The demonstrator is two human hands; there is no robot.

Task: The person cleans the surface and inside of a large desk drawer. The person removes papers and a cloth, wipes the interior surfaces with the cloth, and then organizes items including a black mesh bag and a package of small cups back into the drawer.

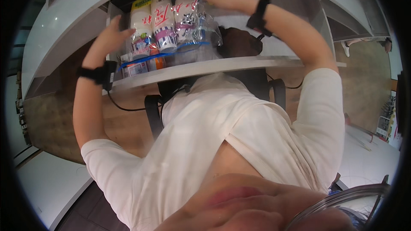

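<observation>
A clear plastic bag of stacked paper cups (164, 22), printed with red and black writing, lies across the left part of an open white drawer (205, 67). My right hand (224, 0) grips its upper right corner, where the film is bunched near the fingers. At the bag's left side, my left hand (110, 37) is spread with thumb and fingers apart; whether it touches the film cannot be made out. Below the bag's blue lower edge, a white box (135, 69) and an orange packet (157, 62) show partly. A dark brown pouch-like item (240, 42) sits right of the cups.
The white desk edge (80, 9) curves over the drawer. Behind the drawer front is a black chair armrest (152, 109), with another armrest (278, 91) to the right. A black cable (125, 107) hangs below the drawer. Another person's foot (346, 48) shows at the far right.
</observation>
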